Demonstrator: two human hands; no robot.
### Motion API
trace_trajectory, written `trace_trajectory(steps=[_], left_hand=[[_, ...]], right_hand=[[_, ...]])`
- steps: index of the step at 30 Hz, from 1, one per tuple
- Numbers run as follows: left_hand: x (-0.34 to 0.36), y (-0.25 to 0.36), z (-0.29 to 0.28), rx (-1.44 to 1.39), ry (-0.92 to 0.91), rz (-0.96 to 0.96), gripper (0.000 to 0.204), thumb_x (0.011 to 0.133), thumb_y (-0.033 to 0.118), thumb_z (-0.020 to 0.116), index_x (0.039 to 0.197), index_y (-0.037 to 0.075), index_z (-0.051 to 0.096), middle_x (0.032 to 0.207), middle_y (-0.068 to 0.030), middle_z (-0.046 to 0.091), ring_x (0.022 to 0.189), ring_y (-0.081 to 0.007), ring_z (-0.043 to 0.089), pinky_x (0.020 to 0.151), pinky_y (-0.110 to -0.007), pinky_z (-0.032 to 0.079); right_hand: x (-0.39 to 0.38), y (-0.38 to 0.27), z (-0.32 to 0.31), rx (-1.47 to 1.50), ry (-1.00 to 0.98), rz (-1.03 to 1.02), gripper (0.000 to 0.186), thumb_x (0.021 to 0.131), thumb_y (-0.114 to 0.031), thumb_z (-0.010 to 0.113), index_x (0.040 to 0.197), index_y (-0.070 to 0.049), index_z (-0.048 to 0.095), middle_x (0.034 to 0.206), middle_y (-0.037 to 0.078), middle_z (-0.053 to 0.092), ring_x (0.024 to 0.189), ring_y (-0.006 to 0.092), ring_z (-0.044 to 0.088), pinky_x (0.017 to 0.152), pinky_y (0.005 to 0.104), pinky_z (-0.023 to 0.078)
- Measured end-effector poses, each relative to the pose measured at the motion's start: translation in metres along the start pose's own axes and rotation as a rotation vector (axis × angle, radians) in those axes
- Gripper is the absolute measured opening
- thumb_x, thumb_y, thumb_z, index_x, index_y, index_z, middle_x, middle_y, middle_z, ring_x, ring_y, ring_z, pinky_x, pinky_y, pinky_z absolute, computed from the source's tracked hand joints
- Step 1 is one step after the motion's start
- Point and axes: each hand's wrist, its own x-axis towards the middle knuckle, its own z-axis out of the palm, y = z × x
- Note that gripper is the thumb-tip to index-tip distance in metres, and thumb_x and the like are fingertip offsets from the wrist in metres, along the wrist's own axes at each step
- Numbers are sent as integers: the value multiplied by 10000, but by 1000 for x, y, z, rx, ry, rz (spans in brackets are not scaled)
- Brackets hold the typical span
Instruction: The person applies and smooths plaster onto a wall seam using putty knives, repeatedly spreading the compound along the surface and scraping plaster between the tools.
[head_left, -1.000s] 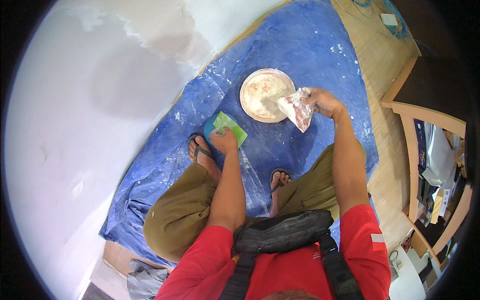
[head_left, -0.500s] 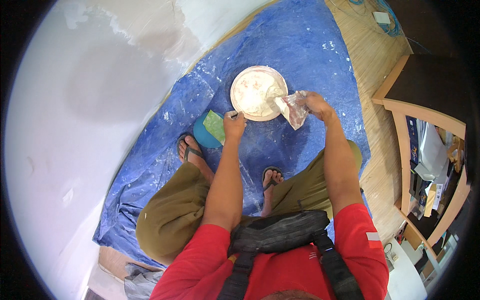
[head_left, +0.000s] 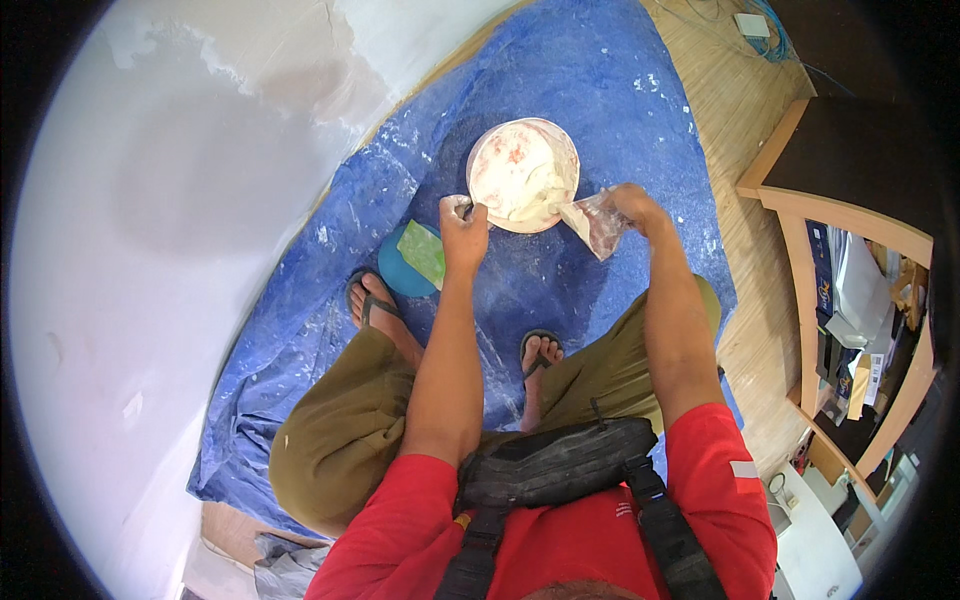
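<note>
A round, pale-rimmed tub [head_left: 530, 230] full of cream-coloured paste [head_left: 518, 175] stands on a blue tarp. My left hand [head_left: 464, 232] is closed at the tub's near left edge, thumb and fingers gripping its rim. To the right, my right hand [head_left: 637, 208] grips a crumpled clear plastic bag [head_left: 600, 226] smeared with white. The bag's far left corner meets the tub's right rim. Beside my left wrist lies a blue round object [head_left: 402, 274], partly covered by a green sheet [head_left: 424, 252].
The blue tarp [head_left: 590, 90], splashed with white, covers the floor under my sandalled feet. At left rises a patchy wall [head_left: 180, 250]. A wooden cabinet [head_left: 795, 260] holding papers and boxes stands at right, and blue cables [head_left: 775, 35] lie at the far right.
The tub has tilted and shifted slightly, its paste surface showing differently. My left hand has moved slightly up and left with its rim. The bag stays in my right hand.
</note>
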Motion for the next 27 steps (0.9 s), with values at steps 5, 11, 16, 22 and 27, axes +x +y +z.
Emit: trace_trajectory(steps=[5, 11, 16, 22, 27], left_hand=[[5, -12, -1, 30, 14, 81, 344, 934, 41, 596, 1229, -53, 444, 1165, -183, 614, 1046, -233, 643, 852, -375, 616], [-5, -3, -4, -173, 2, -95, 552, 947, 48, 582, 1436, -82, 360, 1329, -219, 587, 1154, -266, 634, 901, -383, 602], [-5, -6, -5, -100, -13, -154, 518, 970, 67, 544, 1452, -70, 411, 1339, -169, 596, 1166, -251, 630, 955, -410, 573], [-3, -24, -6, -171, -75, -196, 474, 981, 114, 545, 1417, -59, 476, 1282, -162, 631, 1108, -250, 655, 933, -382, 576], [-7, -22, -23, -14, 19, -234, 449, 969, 123, 578, 1376, -60, 532, 1204, -151, 667, 1009, -210, 673, 820, -325, 587]], right_hand=[[4, 8, -9, 165, 27, -35, 218, 843, -56, 648, 1031, 49, 684, 943, 109, 673, 819, 218, 635, 720, 396, 520], [-21, -8, -13, 302, -3, -91, 225, 878, -87, 616, 1068, 8, 695, 968, 91, 690, 871, 214, 644, 775, 411, 526], [-36, -18, -19, 463, -35, -183, 297, 904, -69, 621, 1195, -9, 628, 1059, 86, 686, 919, 201, 656, 826, 379, 529], [-41, -20, -22, 716, -225, -334, 280, 960, -57, 604, 1233, 7, 598, 1108, 92, 692, 971, 187, 673, 884, 362, 537], [-67, -56, -13, 854, -337, -507, 266, 987, -92, 607, 1237, 0, 610, 1122, 82, 705, 977, 176, 687, 889, 346, 550]])
